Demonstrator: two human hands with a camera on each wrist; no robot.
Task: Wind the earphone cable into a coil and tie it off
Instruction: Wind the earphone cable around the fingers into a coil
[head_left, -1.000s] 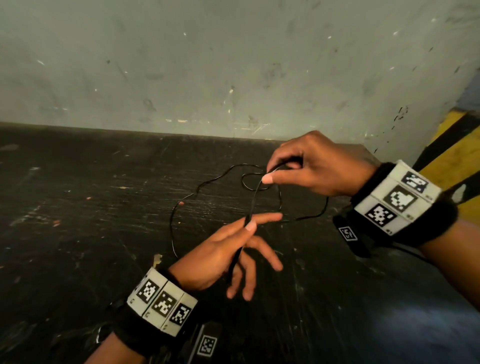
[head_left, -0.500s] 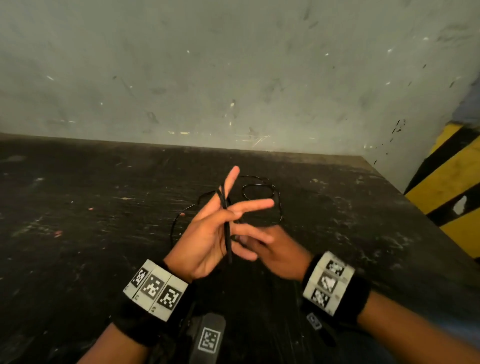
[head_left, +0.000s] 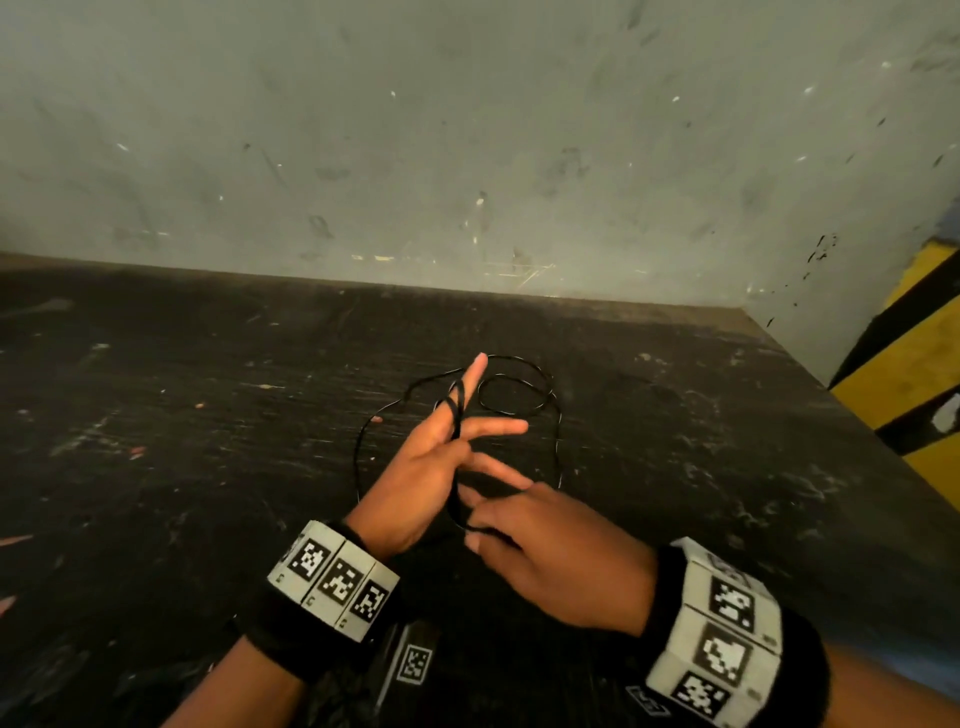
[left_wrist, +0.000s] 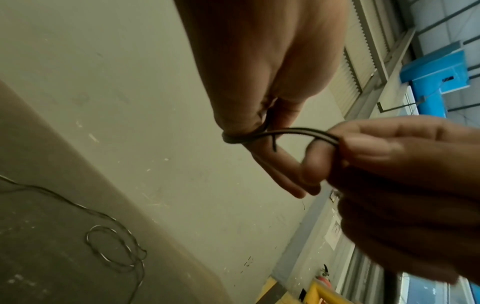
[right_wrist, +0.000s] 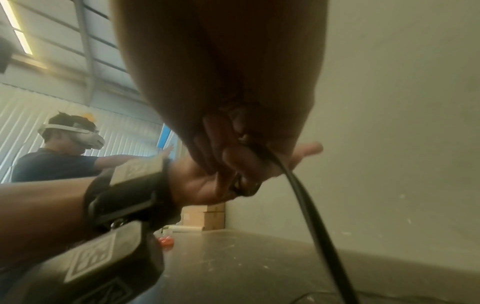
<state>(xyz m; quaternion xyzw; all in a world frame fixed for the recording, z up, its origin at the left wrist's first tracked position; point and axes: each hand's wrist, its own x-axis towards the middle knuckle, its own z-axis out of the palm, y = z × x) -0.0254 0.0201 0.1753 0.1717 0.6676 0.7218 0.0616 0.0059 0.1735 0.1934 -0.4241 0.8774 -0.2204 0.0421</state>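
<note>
A thin black earphone cable (head_left: 514, 395) lies in loose loops on the dark table (head_left: 208, 441) beyond my hands. My left hand (head_left: 457, 441) is raised with straight, spread fingers. The cable is wound in a couple of turns round its index finger (head_left: 470, 384) and shows as a loop (left_wrist: 233, 139) in the left wrist view. From there the cable runs down across the palm to my right hand (head_left: 475, 527), just in front of the left palm. The right hand (left_wrist: 345, 144) pinches the cable between thumb and fingers. In the right wrist view the cable (right_wrist: 309, 214) hangs down from the curled fingers (right_wrist: 233, 156).
A scuffed grey wall (head_left: 467, 156) rises right behind the table. A yellow and black striped post (head_left: 914, 364) stands off the table's right edge. Another person in a headset (right_wrist: 67, 148) stands further off, and a small red object (right_wrist: 165, 240) sits at the table's far end.
My right hand swept from above and beyond the left hand down to its near side, drawing the cable with it. The left hand rose, and the cable now wraps its index finger.
</note>
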